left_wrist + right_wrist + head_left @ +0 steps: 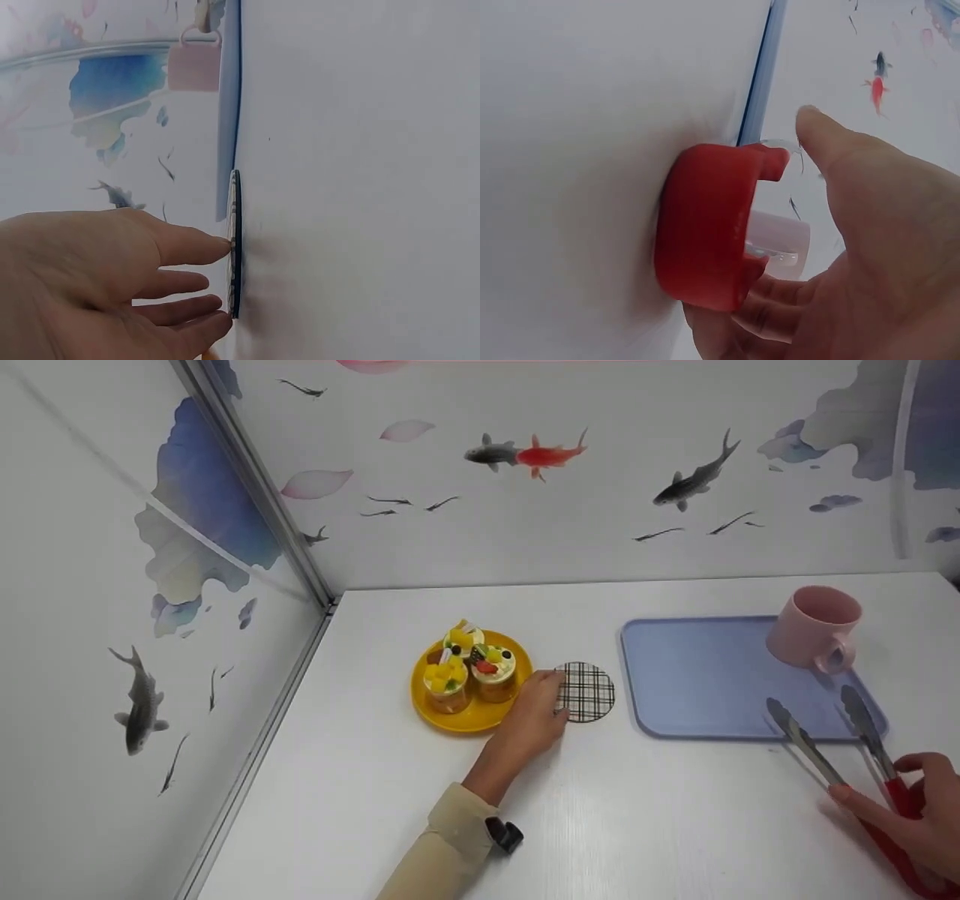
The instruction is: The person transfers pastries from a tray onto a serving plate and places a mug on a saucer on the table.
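Note:
A round plaid coaster (587,692) lies on the white table, and the fingertips of my left hand (529,711) touch its left edge. In the left wrist view, the coaster (235,247) appears edge-on, with the thumb and lower fingers of the left hand (120,277) at its side. My right hand (911,814) grips red-handled metal tongs (874,735) from both sides, their arms spread apart. From the right wrist, the red handle end (705,225) stands before the palm, the right hand's (877,217) fingers partly hidden below it.
Left of the coaster, a yellow plate (459,723) bears several fruit-topped dessert cups (448,682). A blue tray (701,682) lies to the right, holding a pink mug (811,630) at its back right; the tong tips reach over its front edge. Fish-patterned walls (570,525) border the table.

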Motion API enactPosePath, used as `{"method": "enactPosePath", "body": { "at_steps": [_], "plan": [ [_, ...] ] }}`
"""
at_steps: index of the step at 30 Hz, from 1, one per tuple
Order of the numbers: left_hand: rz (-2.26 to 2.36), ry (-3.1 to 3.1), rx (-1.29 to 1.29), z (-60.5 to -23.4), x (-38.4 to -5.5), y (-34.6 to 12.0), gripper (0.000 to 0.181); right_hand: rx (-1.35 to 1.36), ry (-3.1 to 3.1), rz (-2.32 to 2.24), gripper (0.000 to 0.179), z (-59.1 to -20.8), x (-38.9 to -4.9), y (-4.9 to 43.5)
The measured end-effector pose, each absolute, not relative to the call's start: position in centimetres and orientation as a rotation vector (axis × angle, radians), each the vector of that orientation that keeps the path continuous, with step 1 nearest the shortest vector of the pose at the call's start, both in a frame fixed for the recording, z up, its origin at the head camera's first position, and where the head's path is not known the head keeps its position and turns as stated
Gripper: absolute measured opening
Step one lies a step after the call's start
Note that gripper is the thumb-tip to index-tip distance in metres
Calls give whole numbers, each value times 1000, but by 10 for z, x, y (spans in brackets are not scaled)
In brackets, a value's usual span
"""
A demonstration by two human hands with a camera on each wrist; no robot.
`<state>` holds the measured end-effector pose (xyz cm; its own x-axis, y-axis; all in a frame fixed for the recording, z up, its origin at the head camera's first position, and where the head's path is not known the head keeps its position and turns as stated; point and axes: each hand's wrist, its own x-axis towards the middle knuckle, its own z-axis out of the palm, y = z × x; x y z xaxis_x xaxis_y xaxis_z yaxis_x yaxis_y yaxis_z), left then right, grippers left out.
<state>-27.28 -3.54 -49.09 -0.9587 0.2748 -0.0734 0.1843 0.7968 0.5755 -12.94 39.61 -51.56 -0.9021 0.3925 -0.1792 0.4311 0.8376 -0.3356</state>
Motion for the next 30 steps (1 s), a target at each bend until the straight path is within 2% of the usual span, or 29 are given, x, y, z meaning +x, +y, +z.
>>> {"method": "enactPosePath", "body": {
  "at_steps": [2,5,9,15,24,30],
  "plan": [
    [864,2844,351,-490,-273,-34,60,678,2923,-586,123,-514,-134,399],
    [847,2855,336,-489,-272,-32,60,668,2988,-669,112,-506,-140,400],
    [819,2862,318,-488,-269,-30,61,559,3090,-772,94,-494,-152,401],
    [709,2880,338,-487,-265,-32,54,370,3138,-842,80,-478,-178,407],
    [740,2897,459,-492,-264,-41,37,313,3164,-810,71,-474,-228,428],
    [712,2879,413,-491,-265,-42,40,361,3086,-781,74,-474,-250,430]
  ]
}}
